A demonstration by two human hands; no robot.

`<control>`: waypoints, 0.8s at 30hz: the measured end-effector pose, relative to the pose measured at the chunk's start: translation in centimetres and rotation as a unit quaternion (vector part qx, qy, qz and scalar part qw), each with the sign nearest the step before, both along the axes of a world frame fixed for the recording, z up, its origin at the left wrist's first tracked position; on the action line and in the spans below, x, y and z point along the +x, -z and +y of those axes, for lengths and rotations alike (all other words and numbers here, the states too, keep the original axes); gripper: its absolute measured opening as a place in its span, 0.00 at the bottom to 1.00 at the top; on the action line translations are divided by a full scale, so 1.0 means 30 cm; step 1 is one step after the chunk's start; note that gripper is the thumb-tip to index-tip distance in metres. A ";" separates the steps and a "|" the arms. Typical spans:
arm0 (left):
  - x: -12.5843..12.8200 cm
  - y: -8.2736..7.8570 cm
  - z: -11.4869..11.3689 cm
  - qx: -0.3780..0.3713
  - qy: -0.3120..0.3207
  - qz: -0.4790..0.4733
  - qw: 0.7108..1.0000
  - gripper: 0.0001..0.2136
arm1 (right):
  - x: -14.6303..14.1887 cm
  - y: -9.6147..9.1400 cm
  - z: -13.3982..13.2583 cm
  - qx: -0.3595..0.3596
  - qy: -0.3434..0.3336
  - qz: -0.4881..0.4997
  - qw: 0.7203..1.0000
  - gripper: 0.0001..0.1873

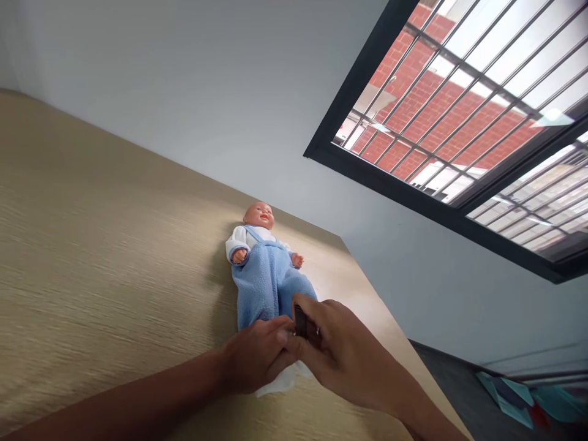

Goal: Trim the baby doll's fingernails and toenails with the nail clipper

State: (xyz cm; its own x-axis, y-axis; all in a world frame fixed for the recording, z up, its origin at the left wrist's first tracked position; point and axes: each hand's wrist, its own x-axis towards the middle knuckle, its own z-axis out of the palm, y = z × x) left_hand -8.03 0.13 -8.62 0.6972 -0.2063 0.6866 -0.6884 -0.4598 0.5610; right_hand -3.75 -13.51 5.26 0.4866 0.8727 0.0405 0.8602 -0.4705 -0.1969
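Observation:
A baby doll point(263, 269) in blue fleece overalls and a white shirt lies on its back on a beige table point(101, 233). Both my hands are at the lower end of its body. My right hand point(342, 355) pinches a small dark object point(301, 321) between its fingers, just over the doll's legs. My left hand point(257, 358) rests against the lower edge of the blue overalls, its fingertips meeting my right hand. A white cloth point(279, 381) sticks out beneath my hands. The doll's feet are hidden behind my hands.
The view is tilted. A black-framed window point(441, 153) with metal bars and a brick wall beyond it fills the upper right, above a grey wall. Past the table's right edge, a dark floor holds teal and dark flat items point(514, 395).

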 end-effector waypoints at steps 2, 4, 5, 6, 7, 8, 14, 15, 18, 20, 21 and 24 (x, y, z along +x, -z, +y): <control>0.001 -0.004 -0.001 -0.008 0.001 -0.001 1.000 0.10 | 0.003 -0.006 0.008 -0.034 -0.010 -0.024 0.999 0.14; 0.000 -0.007 -0.004 -0.015 -0.003 -0.004 1.000 0.09 | 0.006 -0.009 0.015 -0.062 -0.028 -0.040 0.997 0.14; -0.001 -0.007 -0.005 -0.020 -0.005 -0.006 1.000 0.08 | 0.006 -0.008 0.017 -0.072 -0.038 -0.047 0.996 0.14; -0.002 -0.007 -0.006 -0.024 -0.008 -0.009 1.000 0.08 | 0.005 -0.007 0.019 -0.078 -0.047 -0.052 0.995 0.14; -0.003 -0.007 -0.007 -0.025 -0.011 -0.014 1.000 0.08 | 0.004 -0.006 0.019 -0.081 -0.052 -0.056 0.994 0.14; -0.003 -0.005 -0.008 -0.026 -0.014 -0.018 0.999 0.09 | 0.001 -0.004 0.018 -0.083 -0.055 -0.058 0.993 0.13; 0.016 0.002 -0.002 0.037 -0.012 -0.062 0.997 0.07 | 0.021 0.000 -0.020 -0.015 -0.073 0.008 0.997 0.12; 0.020 0.001 -0.001 0.074 -0.016 -0.079 0.994 0.07 | 0.038 0.007 -0.029 0.020 -0.073 0.044 0.996 0.11; 0.035 0.000 0.009 0.202 -0.071 -0.130 0.968 0.07 | 0.108 0.069 -0.056 0.214 -0.080 0.149 0.962 0.13; 0.048 0.001 0.023 0.234 -0.121 -0.137 0.955 0.08 | 0.151 0.141 -0.069 0.326 -0.088 0.171 0.926 0.16; 0.055 0.002 0.034 0.231 -0.139 -0.132 0.954 0.09 | 0.167 0.182 -0.073 0.355 -0.088 0.160 0.917 0.16; 0.072 0.000 0.074 0.213 -0.160 -0.109 0.958 0.11 | 0.183 0.303 -0.080 0.429 -0.087 0.110 0.892 0.16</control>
State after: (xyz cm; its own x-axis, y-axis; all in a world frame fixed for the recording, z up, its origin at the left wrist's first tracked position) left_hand -5.87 2.34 -8.61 0.6218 -0.2998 0.7235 -0.5533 -0.8219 0.1350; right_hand 1.72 -15.90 -3.82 0.4254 0.6292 0.6505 0.8014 0.0720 -0.5937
